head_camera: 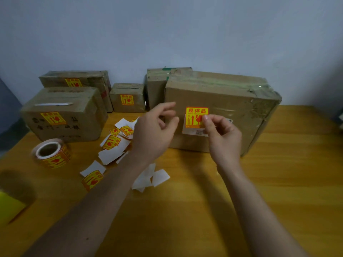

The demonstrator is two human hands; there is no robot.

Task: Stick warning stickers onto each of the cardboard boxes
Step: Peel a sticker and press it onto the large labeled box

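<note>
Right hand (221, 135) fingertips pinching yellow-and-red square warning sticker (196, 117) lying on large brown cardboard box (232, 108) front; left hand (155, 130) hovering loosely open, empty, just left of sticker.

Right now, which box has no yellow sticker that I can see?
The tall box at the back, tucked behind the big box the right hand is touching. Its visible face is bare; the other four each show a yellow sticker.
</note>
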